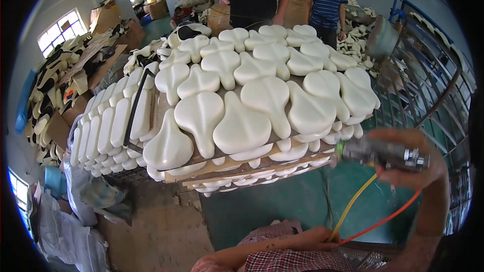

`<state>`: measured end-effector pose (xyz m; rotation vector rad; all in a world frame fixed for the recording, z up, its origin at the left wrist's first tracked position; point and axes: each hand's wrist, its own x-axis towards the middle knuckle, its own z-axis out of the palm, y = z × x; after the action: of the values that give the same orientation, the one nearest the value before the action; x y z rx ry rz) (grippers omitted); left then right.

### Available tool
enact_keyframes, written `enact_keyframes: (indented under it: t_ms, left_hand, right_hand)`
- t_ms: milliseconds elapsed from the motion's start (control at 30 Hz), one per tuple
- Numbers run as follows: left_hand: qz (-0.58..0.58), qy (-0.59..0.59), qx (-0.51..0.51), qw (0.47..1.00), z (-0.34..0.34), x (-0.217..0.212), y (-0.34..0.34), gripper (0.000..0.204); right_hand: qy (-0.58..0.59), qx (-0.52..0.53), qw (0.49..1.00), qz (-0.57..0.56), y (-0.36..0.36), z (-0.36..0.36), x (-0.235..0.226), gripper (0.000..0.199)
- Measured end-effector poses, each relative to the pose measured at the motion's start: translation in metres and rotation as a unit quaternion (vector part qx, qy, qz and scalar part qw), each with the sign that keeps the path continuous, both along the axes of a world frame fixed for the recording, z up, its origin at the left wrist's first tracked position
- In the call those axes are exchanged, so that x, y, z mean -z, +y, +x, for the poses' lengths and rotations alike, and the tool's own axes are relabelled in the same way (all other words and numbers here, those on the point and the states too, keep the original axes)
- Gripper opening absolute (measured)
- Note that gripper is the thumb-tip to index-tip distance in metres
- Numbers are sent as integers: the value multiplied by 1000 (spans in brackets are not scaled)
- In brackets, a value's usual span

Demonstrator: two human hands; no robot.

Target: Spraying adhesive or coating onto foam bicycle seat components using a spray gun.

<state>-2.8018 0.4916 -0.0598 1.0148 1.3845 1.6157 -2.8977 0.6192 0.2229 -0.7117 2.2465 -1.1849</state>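
Observation:
My right hand point(421, 158) is raised at the right, closed round a grey spray gun point(375, 153) with a green ring at its nozzle. The gun is blurred and points left, toward the stacked boards. A yellow hose point(355, 199) and a red hose point(388, 220) hang below it. Low in the middle, my left hand point(322, 238) closes on both hoses, near my checked clothing. Ahead of me, white foam bicycle saddles point(242, 123) lie in rows on the top board, heads and noses alternating. More saddles show on the layers beneath.
Long white pads point(121, 126) are stacked at the left, beside a black bar point(137, 106). A metal rack point(423, 80) stands at the right. Two people point(325, 2) are beyond the saddles. Foam scraps point(45, 106) and plastic bags point(70, 231) are heaped at the left.

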Motion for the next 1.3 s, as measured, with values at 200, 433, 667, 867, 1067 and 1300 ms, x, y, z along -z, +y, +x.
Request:
enact_keyframes:
  t_ms: [200, 433, 667, 867, 1067, 1300]
  left_hand:
    - [-11, -3, 36, 999, 2, -6, 3, 24]
    - [0, 3, 11, 1000, 4, -6, 1, 24]
    - [14, 33, 13, 999, 7, 4, 5, 23]
    - [28, 29, 53, 998, 3, 2, 16, 22]
    - [25, 39, 79, 996, -9, 10, 40, 22]
    - [27, 19, 55, 998, -39, 5, 85, 21]
  right_hand:
    - [147, 66, 987, 7, 3, -3, 9, 55]
    - [108, 71, 990, -50, 15, -4, 24, 61]
    - [78, 172, 982, -26, 9, -1, 4, 56]
    - [59, 155, 986, 24, 31, 14, 17, 58]
    - [95, 293, 951, 3, 59, -10, 9, 55]
    - [48, 179, 983, -2, 90, -20, 11, 56]
